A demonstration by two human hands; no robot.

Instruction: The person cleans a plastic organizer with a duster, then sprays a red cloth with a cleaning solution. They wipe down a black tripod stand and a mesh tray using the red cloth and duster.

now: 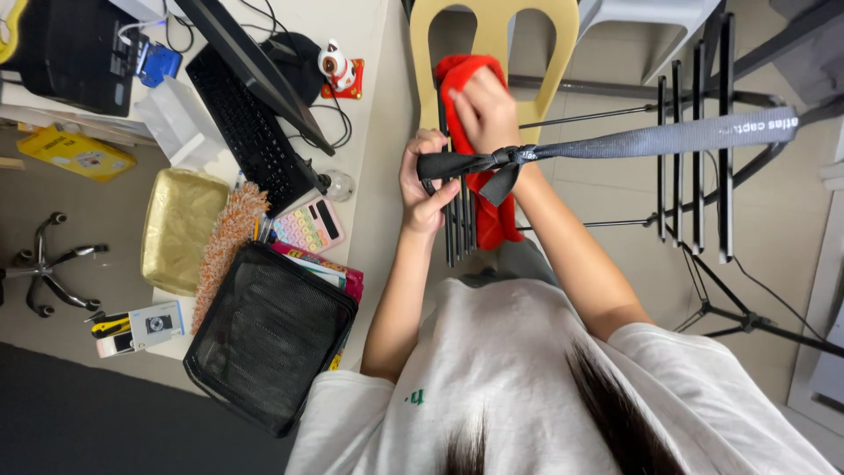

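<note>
My left hand point(425, 186) is closed around a bundle of thin black rods point(457, 239) held upright in front of my chest. A dark strap point(668, 137) is knotted around the bundle beside my left fingers and stretches away to the right, turning grey. My right hand point(483, 107) presses a red cloth point(494, 218) against the upper part of the rods. The cloth hangs down behind the rods and hides their tops.
A pale yellow chair back point(492, 26) stands just beyond my hands. To the left is a desk with a black keyboard point(246, 123), pink calculator point(308, 226), black mesh bag point(268, 334) and gold pouch point(180, 229). A black slatted stand point(694, 149) and tripod legs point(747, 321) are at right.
</note>
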